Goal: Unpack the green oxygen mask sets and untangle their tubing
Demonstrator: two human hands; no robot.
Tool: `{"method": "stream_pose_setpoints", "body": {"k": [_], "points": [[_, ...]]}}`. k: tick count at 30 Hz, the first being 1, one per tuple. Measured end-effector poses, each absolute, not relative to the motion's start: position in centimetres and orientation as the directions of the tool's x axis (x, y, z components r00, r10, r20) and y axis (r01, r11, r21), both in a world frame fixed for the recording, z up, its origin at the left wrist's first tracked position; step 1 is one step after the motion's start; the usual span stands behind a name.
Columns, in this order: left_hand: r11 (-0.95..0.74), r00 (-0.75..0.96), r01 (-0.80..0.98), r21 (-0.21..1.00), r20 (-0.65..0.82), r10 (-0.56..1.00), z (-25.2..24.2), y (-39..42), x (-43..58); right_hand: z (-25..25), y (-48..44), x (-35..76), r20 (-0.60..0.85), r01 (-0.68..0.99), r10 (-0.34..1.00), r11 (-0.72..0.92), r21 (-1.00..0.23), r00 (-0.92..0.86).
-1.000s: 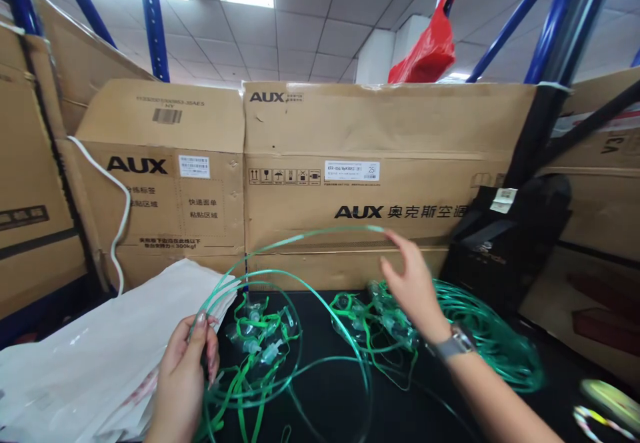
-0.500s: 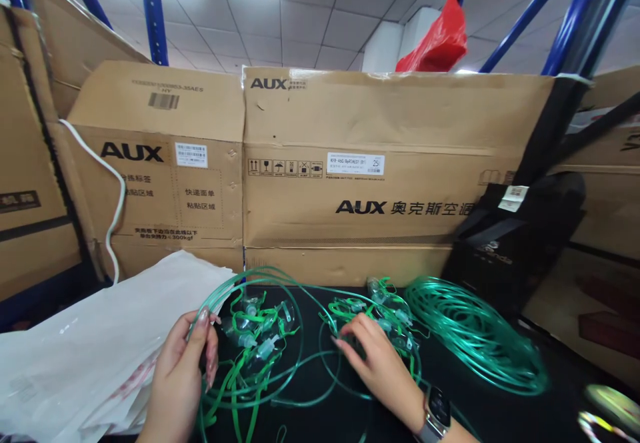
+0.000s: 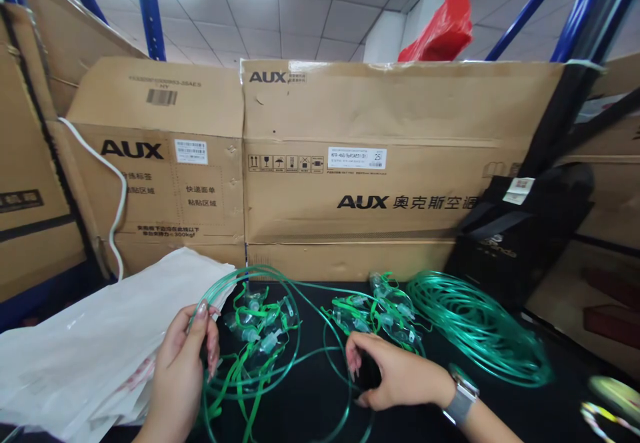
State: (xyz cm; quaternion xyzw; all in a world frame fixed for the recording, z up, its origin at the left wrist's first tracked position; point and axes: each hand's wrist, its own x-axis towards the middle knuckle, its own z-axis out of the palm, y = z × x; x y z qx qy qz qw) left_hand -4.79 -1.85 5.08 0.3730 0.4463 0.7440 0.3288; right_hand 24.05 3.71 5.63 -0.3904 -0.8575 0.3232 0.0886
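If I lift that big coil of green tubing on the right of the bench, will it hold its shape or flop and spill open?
The green tubing coil will probably sag and spread: its many thin loops lie loose, with no tie visible. It looks light for its bulk, being slender translucent tube. Stray loops may snag the mask pile lying right beside it.
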Motion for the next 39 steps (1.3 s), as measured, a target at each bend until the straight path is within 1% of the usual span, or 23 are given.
{"method": "stream_pose_setpoints", "body": {"k": [4,6,9,11,13,15,16,18,22,24,26,28,31,34,36,37,39], "points": [[-0.386,-0.498,-0.147,0.911,0.269,0.824,4.8,-1.9,-4.9,5.4,3.5,23.8,-0.153,0.600,0.693,0.467,-0.649,-0.705],[-0.385,-0.495,-0.145,0.911,0.270,0.826,4.9,-1.9,-4.8,5.1,3.3,23.5,-0.113,0.602,0.716,0.478,-0.640,-0.689],[-0.380,-0.487,-0.140,0.914,0.271,0.831,5.0,-1.9,-4.7,4.6,3.2,23.2,-0.007,0.597,0.758,0.509,-0.620,-0.653],[-0.380,-0.486,-0.133,0.915,0.274,0.830,5.1,-1.9,-4.6,4.3,3.4,23.2,0.088,0.613,0.767,0.571,-0.546,-0.636],[-0.382,-0.487,-0.126,0.916,0.279,0.828,5.1,-1.9,-4.6,4.0,4.0,23.5,0.225,0.649,0.768,0.630,-0.427,-0.599],[-0.381,-0.485,-0.119,0.917,0.281,0.828,4.9,-1.9,-4.6,3.6,4.8,24.0,0.370,0.697,0.763,0.640,-0.324,-0.529],[-0.377,-0.481,-0.113,0.919,0.282,0.830,4.8,-1.9,-4.6,3.4,5.2,24.2,0.421,0.720,0.763,0.627,-0.298,-0.490],[-0.368,-0.467,-0.087,0.926,0.288,0.836,4.5,-2.0,-4.5,3.1,5.7,24.5,0.482,0.739,0.767,0.600,-0.306,-0.423],[-0.323,-0.406,-0.046,0.945,0.278,0.870,4.1,-2.4,-4.0,4.2,5.1,23.0,0.555,0.651,0.746,0.633,-0.419,-0.368],[-0.307,-0.377,-0.042,0.951,0.269,0.886,4.1,-2.6,-3.8,6.0,4.3,21.3,0.566,0.590,0.711,0.685,-0.426,-0.417],[-0.303,-0.362,-0.042,0.952,0.268,0.893,4.1,-2.8,-3.7,8.3,3.6,19.2,0.549,0.533,0.651,0.753,-0.386,-0.524],[-0.303,-0.352,-0.048,0.952,0.268,0.897,4.2,-2.9,-3.6,10.5,3.2,17.1,0.530,0.493,0.581,0.811,-0.315,-0.618],[-0.306,-0.343,-0.075,0.949,0.264,0.901,4.4,-3.0,-3.5,13.1,3.1,14.5,0.513,0.480,0.500,0.858,-0.184,-0.697],[-0.311,-0.336,-0.105,0.945,0.260,0.905,4.5,-3.2,-3.4,14.1,3.1,12.7,0.466,0.471,0.464,0.875,-0.111,-0.753],[-0.312,-0.327,-0.122,0.942,0.258,0.909,4.5,-3.3,-3.4,14.2,3.2,12.1,0.435,0.470,0.472,0.874,-0.120,-0.767],[-0.313,-0.322,-0.132,0.941,0.258,0.911,4.6,-3.4,-3.3,14.2,3.2,12.0,0.415,0.462,0.478,0.875,-0.147,-0.774],[-0.310,-0.324,-0.156,0.938,0.248,0.913,4.6,-3.4,-3.2,14.2,3.4,12.3,0.353,0.406,0.472,0.880,-0.248,-0.808]]}}
